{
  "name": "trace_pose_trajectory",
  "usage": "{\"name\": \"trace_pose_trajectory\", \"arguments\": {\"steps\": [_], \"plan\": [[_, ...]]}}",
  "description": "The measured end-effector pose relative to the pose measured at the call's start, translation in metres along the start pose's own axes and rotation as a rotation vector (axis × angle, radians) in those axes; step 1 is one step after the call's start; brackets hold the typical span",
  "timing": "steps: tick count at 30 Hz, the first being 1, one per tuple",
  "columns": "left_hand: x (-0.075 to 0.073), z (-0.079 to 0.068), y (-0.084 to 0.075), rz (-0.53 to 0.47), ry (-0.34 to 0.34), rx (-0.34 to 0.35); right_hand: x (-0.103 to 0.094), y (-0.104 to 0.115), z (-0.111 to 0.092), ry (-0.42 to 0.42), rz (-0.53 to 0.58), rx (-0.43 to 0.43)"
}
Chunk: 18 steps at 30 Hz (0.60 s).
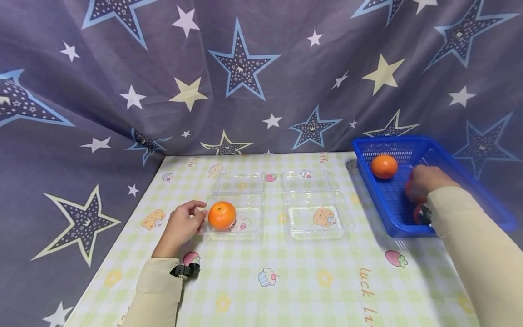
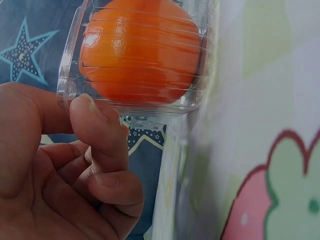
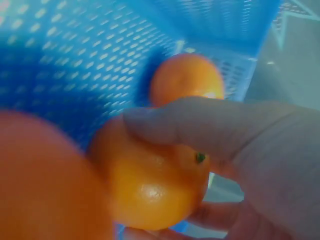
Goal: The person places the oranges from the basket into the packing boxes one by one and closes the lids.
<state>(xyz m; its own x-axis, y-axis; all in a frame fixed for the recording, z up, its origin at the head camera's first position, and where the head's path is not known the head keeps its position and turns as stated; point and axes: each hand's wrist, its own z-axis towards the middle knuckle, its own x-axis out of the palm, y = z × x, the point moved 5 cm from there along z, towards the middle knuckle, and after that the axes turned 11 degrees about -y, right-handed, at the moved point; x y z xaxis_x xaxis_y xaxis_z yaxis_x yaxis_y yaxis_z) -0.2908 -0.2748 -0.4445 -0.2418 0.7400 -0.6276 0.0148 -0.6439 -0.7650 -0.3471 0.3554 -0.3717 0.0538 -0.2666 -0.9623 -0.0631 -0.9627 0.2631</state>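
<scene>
Well left of the blue basket, the left hand has bent fingers at the edge of the left box, which holds a boxed orange; I cannot tell whether they pinch it. The right box lies nearer the basket. Inside the basket, the right hand grasps a second orange, plain only in the right wrist view.

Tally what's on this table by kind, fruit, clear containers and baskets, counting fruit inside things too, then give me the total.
Oranges: 4 visible
Clear containers: 2
Blue basket: 1
Total: 7
</scene>
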Motion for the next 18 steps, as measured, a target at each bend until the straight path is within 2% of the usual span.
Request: {"name": "trace_pose_trajectory", "arguments": {"steps": [4, 10, 18], "plan": [[-0.001, 0.0, -0.001, -0.006, 0.002, 0.007, -0.011, 0.013, 0.003, -0.093, -0.018, -0.084], [-0.001, -0.001, -0.002, -0.021, 0.005, 0.003, -0.024, 0.033, 0.004, -0.125, 0.011, -0.07], [0.0, 0.0, -0.002, -0.017, 0.008, 0.006, -0.035, 0.07, -0.005, -0.211, 0.034, -0.139]]}}
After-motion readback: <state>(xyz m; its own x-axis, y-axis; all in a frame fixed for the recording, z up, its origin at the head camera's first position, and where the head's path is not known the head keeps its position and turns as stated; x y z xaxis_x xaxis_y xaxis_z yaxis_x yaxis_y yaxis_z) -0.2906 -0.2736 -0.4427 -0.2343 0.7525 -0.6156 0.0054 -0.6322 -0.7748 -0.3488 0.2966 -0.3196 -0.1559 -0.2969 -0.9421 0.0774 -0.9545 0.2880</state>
